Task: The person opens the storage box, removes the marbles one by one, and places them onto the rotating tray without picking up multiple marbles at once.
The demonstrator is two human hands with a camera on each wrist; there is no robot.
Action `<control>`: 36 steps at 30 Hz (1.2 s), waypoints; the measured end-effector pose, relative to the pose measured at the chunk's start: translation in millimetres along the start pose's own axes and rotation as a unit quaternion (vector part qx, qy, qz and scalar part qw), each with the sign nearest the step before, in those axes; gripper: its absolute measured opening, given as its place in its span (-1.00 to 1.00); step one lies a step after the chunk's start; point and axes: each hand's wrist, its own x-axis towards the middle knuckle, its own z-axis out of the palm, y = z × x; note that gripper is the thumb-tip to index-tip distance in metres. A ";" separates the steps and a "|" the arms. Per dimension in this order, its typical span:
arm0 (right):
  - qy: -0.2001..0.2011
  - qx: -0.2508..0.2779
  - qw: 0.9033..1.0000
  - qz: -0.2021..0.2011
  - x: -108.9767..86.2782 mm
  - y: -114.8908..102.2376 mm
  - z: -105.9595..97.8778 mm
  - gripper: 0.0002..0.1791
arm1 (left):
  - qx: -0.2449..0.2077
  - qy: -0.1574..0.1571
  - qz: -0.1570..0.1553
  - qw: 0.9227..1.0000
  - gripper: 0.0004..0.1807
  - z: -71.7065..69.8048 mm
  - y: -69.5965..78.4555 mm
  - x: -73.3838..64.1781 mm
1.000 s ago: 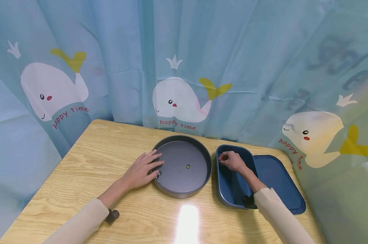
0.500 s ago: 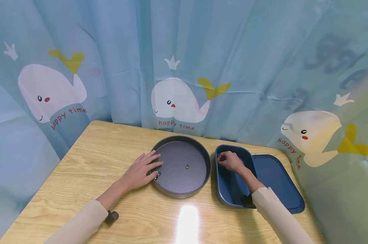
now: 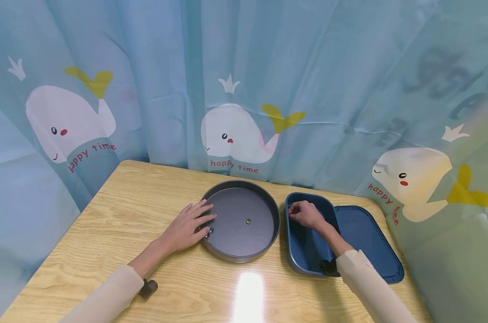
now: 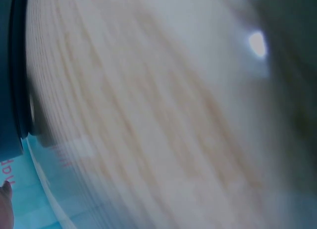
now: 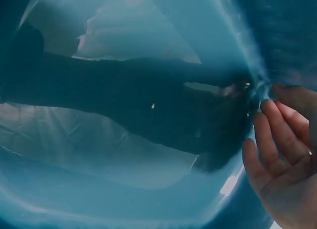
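A round dark grey pan (image 3: pixel 244 256) stands on the table. My left hand (image 3: pixel 189 226) lies over its left rim, fingers spread and straight. Beside that thumb sit a few small dark shiny marbles (image 3: pixel 210 231), and a green marble (image 3: pixel 248 221) lies near the middle of the pan floor. My right hand (image 3: pixel 306 214) reaches inside the deep blue box (image 3: pixel 291 251), at its far left wall. In the right wrist view, its thumb and forefinger pinch a small clear marble (image 5: pixel 264 91), partly hidden by the fingertips.
A blue lid (image 3: pixel 367 237) lies flat to the right of the box, partly behind it. A whale-print curtain (image 3: pixel 167 89) hangs along the back and sides of the wooden table (image 3: pixel 130 193). Light glares on the table (image 3: pixel 249 296) in front of the pan.
The view shifts slightly. Both hands keep nearly the same places, the right inside the blue box and the left on the pan rim.
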 end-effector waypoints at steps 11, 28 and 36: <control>0.038 0.096 0.993 0.058 -9.1 -7.7 -16.0 -0.89 | -0.005 -0.005 -0.004 1.000 -0.55 1.1 -0.6 0.2; 0.099 0.149 0.984 0.000 -8.8 -50.2 -12.1 -0.90 | 0.001 0.004 0.002 1.000 -0.55 2.5 -2.3 0.8; 0.063 0.177 0.982 -0.025 -7.1 -77.3 -2.3 -0.85 | 0.004 0.004 0.005 1.000 -0.55 2.5 -2.6 0.8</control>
